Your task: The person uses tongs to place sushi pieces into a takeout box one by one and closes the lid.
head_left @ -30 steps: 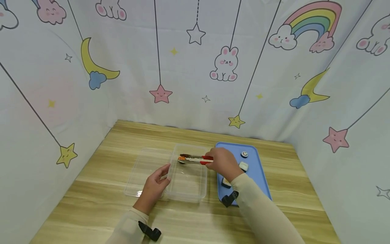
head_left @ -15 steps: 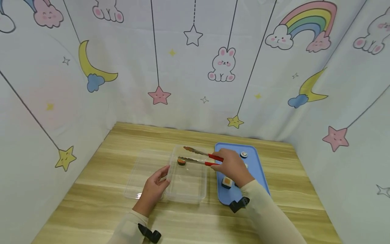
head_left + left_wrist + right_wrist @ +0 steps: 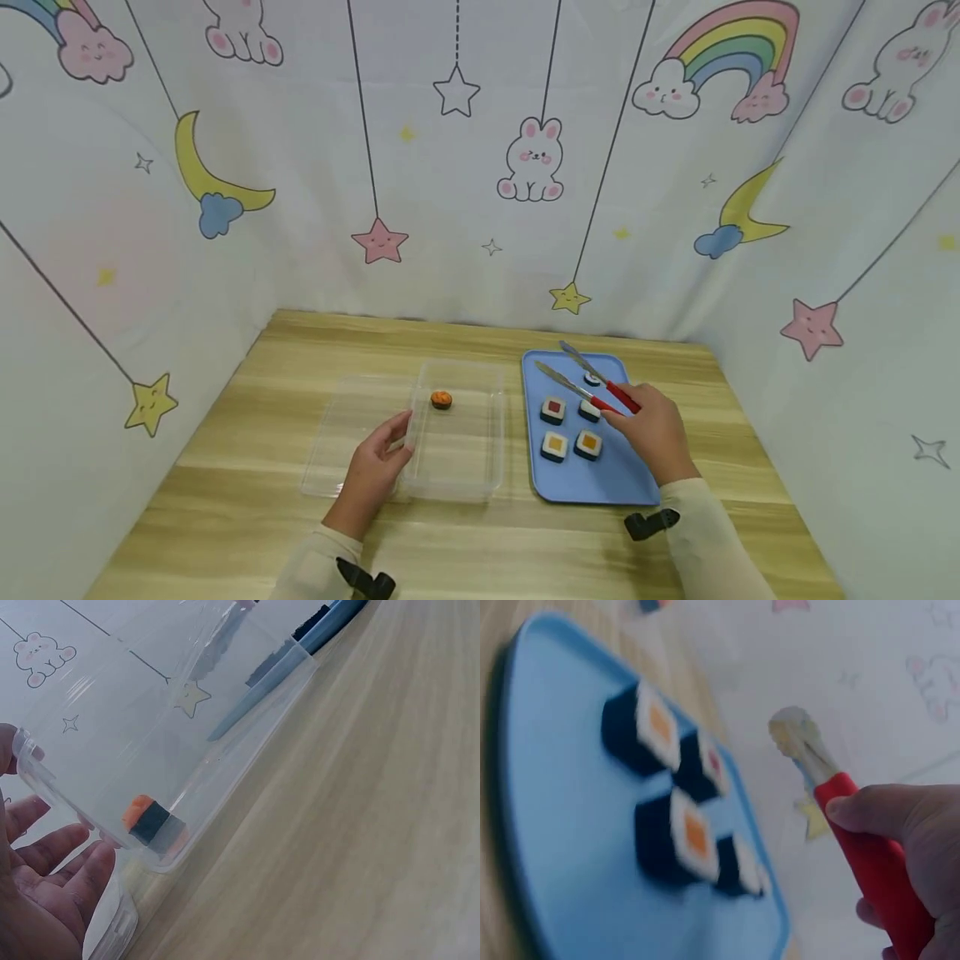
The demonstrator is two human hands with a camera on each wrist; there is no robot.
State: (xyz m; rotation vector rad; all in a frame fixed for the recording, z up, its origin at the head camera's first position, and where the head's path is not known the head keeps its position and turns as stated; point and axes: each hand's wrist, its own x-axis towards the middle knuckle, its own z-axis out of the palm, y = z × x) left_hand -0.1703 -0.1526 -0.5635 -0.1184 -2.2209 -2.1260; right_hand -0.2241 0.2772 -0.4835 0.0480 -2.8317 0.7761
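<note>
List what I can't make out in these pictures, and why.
Head view: part of the round sushi piece, behind the tongs; they also cover part of the white-topped piece.
Left wrist view: much of the blue tray, cut off by the top edge.
Right wrist view: fine detail on the square pieces, blurred; the rest of the right hand, cut off by the right edge.

A white curtain (image 3: 307, 258) printed with moons (image 3: 197, 172), stars (image 3: 379, 242), rabbits (image 3: 533, 167) and rainbows (image 3: 738, 40) hangs around a wood-grain table (image 3: 465, 550).
</note>
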